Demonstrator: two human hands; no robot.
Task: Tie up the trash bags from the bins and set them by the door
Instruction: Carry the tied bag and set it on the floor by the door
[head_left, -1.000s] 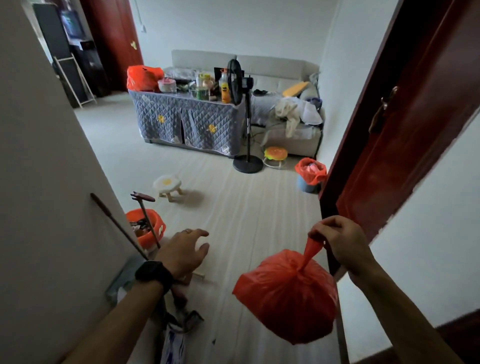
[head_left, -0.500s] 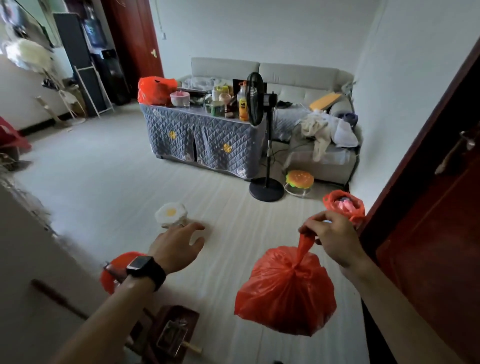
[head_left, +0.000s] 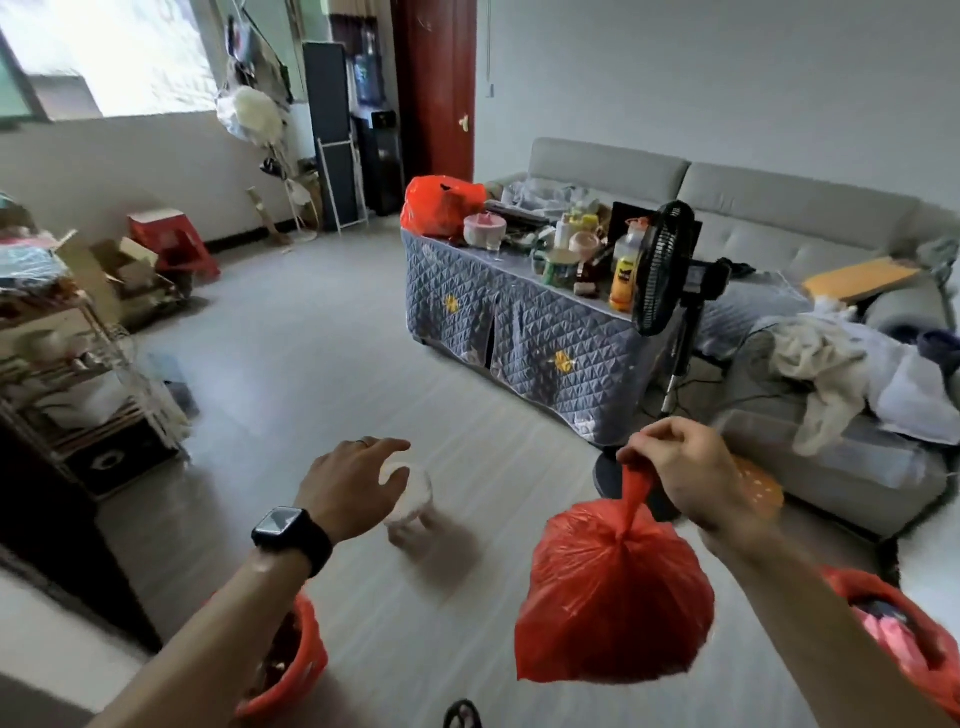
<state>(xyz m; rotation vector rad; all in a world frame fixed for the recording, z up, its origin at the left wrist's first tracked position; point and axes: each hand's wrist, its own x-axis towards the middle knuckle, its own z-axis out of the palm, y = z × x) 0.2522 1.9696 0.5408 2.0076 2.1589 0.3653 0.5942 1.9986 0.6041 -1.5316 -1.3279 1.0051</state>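
change: view has swung from doorway into the room | right hand (head_left: 693, 475) pinches tied bag (head_left: 613, 597) neck, bag hanging below | left hand (head_left: 353, 486) empty, fingers spread | next: carrying bag doorward, likely

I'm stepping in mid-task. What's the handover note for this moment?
Right hand: shut on the neck of the tied bag, which hangs clear of the floor.
Left hand: open, empty, held out over the floor.
Done: this one bag is tied.
Left: set it by the door. An orange bin at lower left and a lined bin at lower right look untied. Another red bag sits on the table.
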